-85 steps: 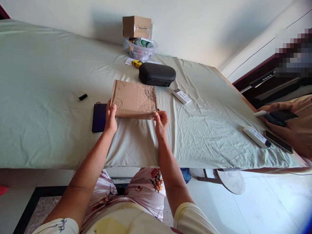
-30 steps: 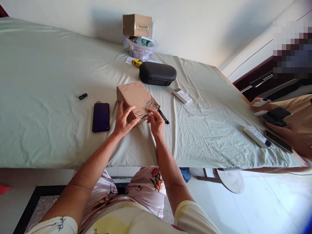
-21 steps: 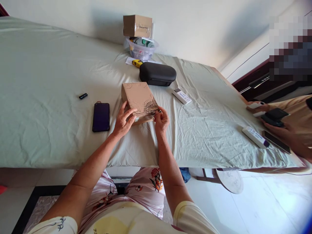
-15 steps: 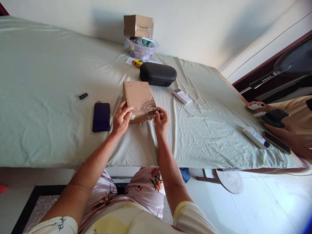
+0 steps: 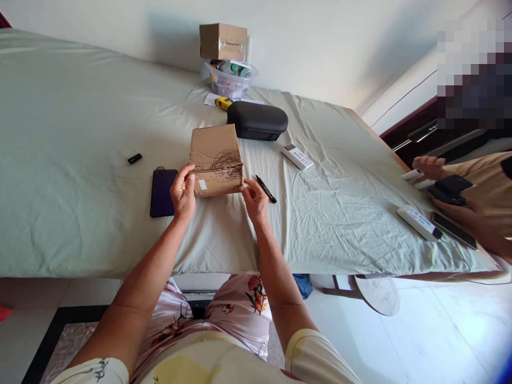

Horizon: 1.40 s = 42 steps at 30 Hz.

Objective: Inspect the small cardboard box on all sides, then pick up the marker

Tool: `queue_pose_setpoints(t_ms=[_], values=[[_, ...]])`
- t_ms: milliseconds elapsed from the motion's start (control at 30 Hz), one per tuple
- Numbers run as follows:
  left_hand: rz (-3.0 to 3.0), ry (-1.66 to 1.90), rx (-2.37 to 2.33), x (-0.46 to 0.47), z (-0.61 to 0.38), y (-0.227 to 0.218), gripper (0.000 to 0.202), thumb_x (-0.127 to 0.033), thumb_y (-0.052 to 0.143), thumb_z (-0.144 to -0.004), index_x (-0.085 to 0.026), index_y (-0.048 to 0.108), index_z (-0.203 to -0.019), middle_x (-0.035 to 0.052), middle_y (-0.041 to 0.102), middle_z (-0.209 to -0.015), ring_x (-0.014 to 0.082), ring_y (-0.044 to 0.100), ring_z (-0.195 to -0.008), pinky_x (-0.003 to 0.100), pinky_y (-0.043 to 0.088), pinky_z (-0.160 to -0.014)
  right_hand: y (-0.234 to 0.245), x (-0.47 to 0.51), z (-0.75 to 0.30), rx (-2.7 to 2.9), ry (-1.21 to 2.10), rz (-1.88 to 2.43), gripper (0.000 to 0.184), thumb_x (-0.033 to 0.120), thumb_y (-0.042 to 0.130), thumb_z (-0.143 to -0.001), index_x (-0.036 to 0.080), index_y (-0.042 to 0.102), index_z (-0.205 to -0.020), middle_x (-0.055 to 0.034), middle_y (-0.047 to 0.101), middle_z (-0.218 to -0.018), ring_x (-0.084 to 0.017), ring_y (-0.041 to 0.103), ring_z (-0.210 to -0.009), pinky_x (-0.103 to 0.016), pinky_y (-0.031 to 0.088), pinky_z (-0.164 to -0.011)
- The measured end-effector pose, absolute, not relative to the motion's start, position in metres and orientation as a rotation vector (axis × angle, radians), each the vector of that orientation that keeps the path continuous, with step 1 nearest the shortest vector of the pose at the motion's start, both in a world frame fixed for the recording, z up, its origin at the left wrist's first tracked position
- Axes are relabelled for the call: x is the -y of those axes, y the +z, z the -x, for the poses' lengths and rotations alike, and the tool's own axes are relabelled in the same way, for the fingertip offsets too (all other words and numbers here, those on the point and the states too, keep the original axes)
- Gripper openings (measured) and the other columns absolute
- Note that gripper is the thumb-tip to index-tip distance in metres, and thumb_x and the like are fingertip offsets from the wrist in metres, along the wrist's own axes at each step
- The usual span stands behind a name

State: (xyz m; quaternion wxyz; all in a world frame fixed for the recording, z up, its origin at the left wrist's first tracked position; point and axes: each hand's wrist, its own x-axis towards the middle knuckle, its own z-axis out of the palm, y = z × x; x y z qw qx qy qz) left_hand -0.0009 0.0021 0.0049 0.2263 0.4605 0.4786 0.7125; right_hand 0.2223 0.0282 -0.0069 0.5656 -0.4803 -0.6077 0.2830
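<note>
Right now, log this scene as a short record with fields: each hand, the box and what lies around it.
Left hand: holding the cardboard box by its left side
Right hand: at its near right corner
Box surface: dark scribbles, small patterned label
Right of box: black pen on green cloth
Left of box: phone, partly covered; small black piece farther out
Behind box: black case, yellow tape measure, plastic tub, second box above it
Far right: another person's hands with a black object

One head-worn view — forward, down onto green cloth (image 5: pixel 340 213).
</note>
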Motion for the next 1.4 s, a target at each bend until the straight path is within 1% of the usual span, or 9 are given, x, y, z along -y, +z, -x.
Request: queue_pose_setpoints(t_ms=[167, 300, 500, 700, 867, 1067, 1167, 1267, 1400], values=[[-1.180, 1.961, -1.292, -0.008, 0.004, -0.002, 0.068, -0.078, 0.058, -0.094, -0.024, 0.070, -0.134, 0.0102, 0.073, -0.134, 0.0292, 0.065, -0.137, 0.044, 0.054, -0.116, -0.008, -0.029, -0.221, 1.435, 0.706, 1.130, 0.043, 0.060, 0.072, -0.090, 0.024, 0.078, -0.114, 0.0039, 0.062, -0.074, -0.010, 0.054, -0.063, -0.026, 0.047, -0.063], [-1.096, 1.914, -1.166, -0.012, 0.005, -0.007, 0.068, -0.080, 0.062, -0.091, -0.028, 0.067, -0.135, 0.0115, 0.070, -0.140, 0.0296, 0.068, -0.133, 0.043, 0.060, -0.107, -0.003, -0.024, -0.219, 1.404, 0.747, 1.059, 0.050, 0.067, 0.068, -0.092, 0.025, 0.073, -0.118, 0.0029, 0.068, -0.077, -0.011, 0.060, -0.061, -0.026, 0.049, -0.060], [-0.943, 1.863, -0.987, -0.018, 0.005, -0.013, 0.064, -0.075, 0.073, -0.085, -0.029, 0.064, -0.129, 0.0121, 0.068, -0.145, 0.0297, 0.070, -0.131, 0.044, 0.062, -0.103, 0.008, -0.014, -0.213, 1.390, 0.695, 0.928, 0.046, 0.068, 0.067, -0.095, 0.027, 0.068, -0.116, 0.0041, 0.063, -0.075, -0.011, 0.059, -0.061, -0.027, 0.052, -0.061], [-0.949, 1.821, -0.957, -0.019, 0.005, -0.017, 0.063, -0.075, 0.070, -0.088, -0.029, 0.062, -0.129, 0.0120, 0.069, -0.143, 0.0298, 0.069, -0.133, 0.044, 0.063, -0.102, 0.004, -0.010, -0.207, 1.387, 0.663, 0.908, 0.053, 0.076, 0.063, -0.093, 0.029, 0.064, -0.118, 0.0023, 0.061, -0.081, -0.011, 0.059, -0.061, -0.028, 0.054, -0.061], [-0.991, 1.804, -0.930, -0.015, 0.000, -0.015, 0.054, -0.070, 0.069, -0.092, -0.031, 0.062, -0.128, 0.0097, 0.070, -0.141, 0.0278, 0.073, -0.126, 0.044, 0.064, -0.101, 0.001, -0.009, -0.206, 1.348, 0.587, 0.947, 0.053, 0.073, 0.056, -0.099, 0.029, 0.062, -0.127, 0.0019, 0.061, -0.080, -0.011, 0.058, -0.061, -0.027, 0.052, -0.060], [-0.971, 1.736, -0.922, -0.003, -0.011, -0.004, 0.065, -0.071, 0.069, -0.091, -0.029, 0.065, -0.139, 0.0136, 0.064, -0.153, 0.0338, 0.065, -0.138, 0.043, 0.065, -0.097, 0.000, -0.013, -0.209, 1.337, 0.557, 0.926, 0.057, 0.070, 0.052, -0.103, 0.029, 0.055, -0.142, 0.0016, 0.064, -0.080, -0.012, 0.061, -0.061, -0.024, 0.050, -0.054], [-0.938, 1.691, -0.929, 0.001, -0.016, 0.000, 0.069, -0.072, 0.072, -0.088, -0.027, 0.067, -0.140, 0.0156, 0.064, -0.153, 0.0362, 0.065, -0.137, 0.041, 0.067, -0.089, -0.003, -0.016, -0.210, 1.370, 0.547, 0.940, 0.065, 0.067, 0.054, -0.103, 0.032, 0.044, -0.157, 0.0016, 0.064, -0.082, -0.012, 0.062, -0.063, -0.026, 0.054, -0.057], [-0.909, 1.689, -0.918, 0.002, -0.017, 0.002, 0.069, -0.072, 0.073, -0.088, -0.028, 0.067, -0.141, 0.0148, 0.065, -0.153, 0.0357, 0.065, -0.138, 0.039, 0.067, -0.087, -0.010, -0.018, -0.208, 1.382, 0.567, 0.955, 0.077, 0.066, 0.059, -0.101, 0.035, 0.032, -0.166, 0.0019, 0.065, -0.087, -0.013, 0.065, -0.067, -0.027, 0.058, -0.063], [-0.867, 1.690, -0.873, 0.001, -0.015, 0.002, 0.071, -0.072, 0.075, -0.085, -0.029, 0.065, -0.141, 0.0141, 0.066, -0.151, 0.0346, 0.064, -0.139, 0.040, 0.066, -0.089, -0.018, -0.020, -0.203, 1.455, 0.710, 1.002, 0.094, 0.071, 0.071, -0.091, 0.032, 0.032, -0.166, -0.0012, 0.073, -0.098, -0.013, 0.068, -0.068, -0.027, 0.059, -0.062]])
